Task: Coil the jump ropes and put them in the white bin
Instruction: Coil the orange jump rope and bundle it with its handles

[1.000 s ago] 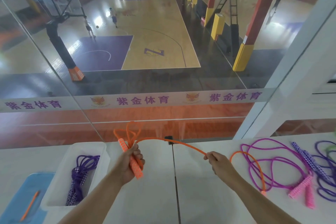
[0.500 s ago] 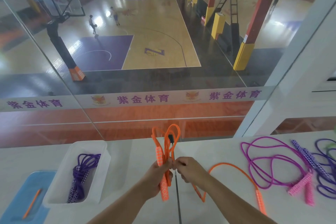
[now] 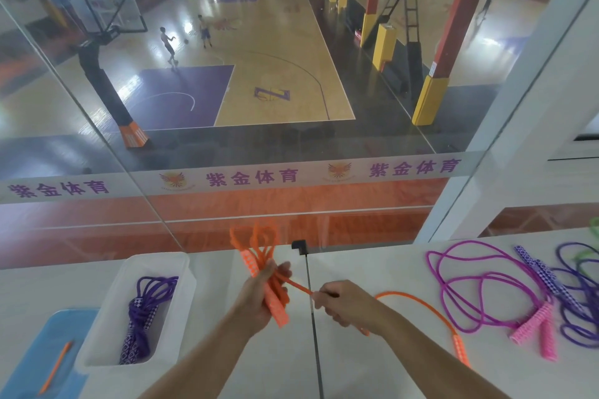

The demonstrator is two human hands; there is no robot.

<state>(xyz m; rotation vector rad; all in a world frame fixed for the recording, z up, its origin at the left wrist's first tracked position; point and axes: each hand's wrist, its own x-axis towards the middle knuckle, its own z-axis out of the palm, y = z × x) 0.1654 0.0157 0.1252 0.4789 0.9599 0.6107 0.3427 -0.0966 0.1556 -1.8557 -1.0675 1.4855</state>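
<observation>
My left hand (image 3: pixel 259 293) grips the orange jump rope (image 3: pixel 272 288) coils and one handle above the counter (image 3: pixel 372 376); my right hand (image 3: pixel 343 303) pinches its cord, hiding part. Its other handle lies near my right forearm. The white bin (image 3: pixel 162 311) sits by the left edge, holding a purple rope (image 3: pixel 142 311).

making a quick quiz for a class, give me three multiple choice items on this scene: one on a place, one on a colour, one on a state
1. Where does the coiled purple rope lie?
A. in the white bin
B. on the blue tray
C. in the right hand

2. What colour is the rope that the left hand grips?
A. pink
B. orange
C. green

3. How far along is the orange rope?
A. fully coiled
B. partly coiled
C. already binned

Answers: 1 A, the bin walls surround it. 2 B, orange loops and a handle stick out of that fist. 3 B, the right hand pinches a strand whose tail and second handle lie on the table.
</observation>
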